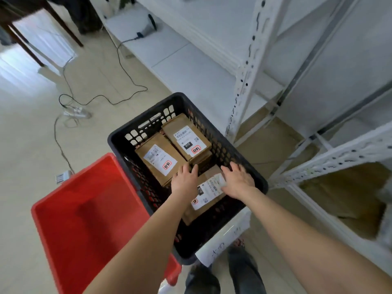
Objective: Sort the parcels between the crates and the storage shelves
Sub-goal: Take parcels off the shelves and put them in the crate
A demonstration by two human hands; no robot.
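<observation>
Setting: A black crate holding brown paper parcels is seen from above. A red crate stands just beside it on the left, and white shelves stand close on the right.
Nearest parcel: It is laid label-up in the near right part of the black crate.
Left hand: It is held palm down with the fingers almost straight, over the parcel's far left corner. Nothing is gripped.
Right hand: It is spread flat, palm down, over the parcel's far right corner. Nothing is gripped, and contact cannot be confirmed.
Key relation: The parcel lies below and between the two hands. Its long axis slants from near-left to far-right, toward the shelves. The right hand is nearer the shelves and the left hand nearer the red crate.
Other parcels: A left parcel and a far parcel lie beyond the fingertips.
Likely step: A two-handed lift of the nearest parcel is judged to be starting.
</observation>
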